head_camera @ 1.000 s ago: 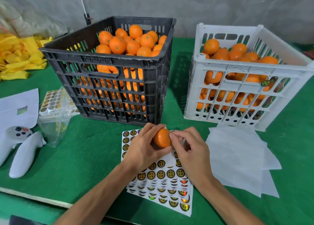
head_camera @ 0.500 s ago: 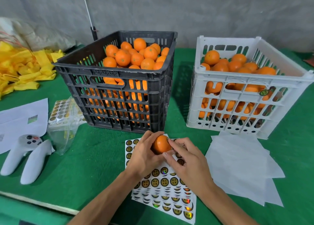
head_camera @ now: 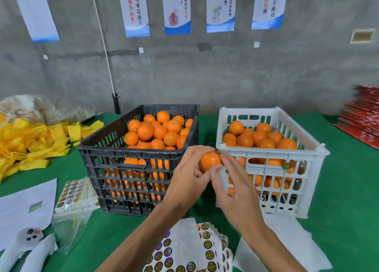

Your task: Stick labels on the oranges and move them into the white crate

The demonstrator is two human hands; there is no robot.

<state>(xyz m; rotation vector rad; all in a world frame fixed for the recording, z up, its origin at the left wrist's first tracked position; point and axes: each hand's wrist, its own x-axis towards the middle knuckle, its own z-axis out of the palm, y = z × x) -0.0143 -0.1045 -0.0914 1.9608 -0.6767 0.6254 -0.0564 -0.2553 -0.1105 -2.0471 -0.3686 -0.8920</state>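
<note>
Fingers (head_camera: 202, 151) of left hand (head_camera: 188, 175) grip orange (head_camera: 210, 161) | right hand (head_camera: 235, 189) pinches it

From my end the only writing I can make out is on the paper banners (head_camera: 178, 9) hung along the grey wall. They carry columns of Chinese characters in black and red, mostly too blurred for me to read; on the middle one I can pick out 执行 near the top, and the next banner (head_camera: 220, 7) shows 上. The round stickers on the sheet (head_camera: 207, 249) on the tabletop have a gold emblem I cannot read, and the same goes for the round sticker (head_camera: 286, 166) on the white crate (head_camera: 272, 154)
</note>
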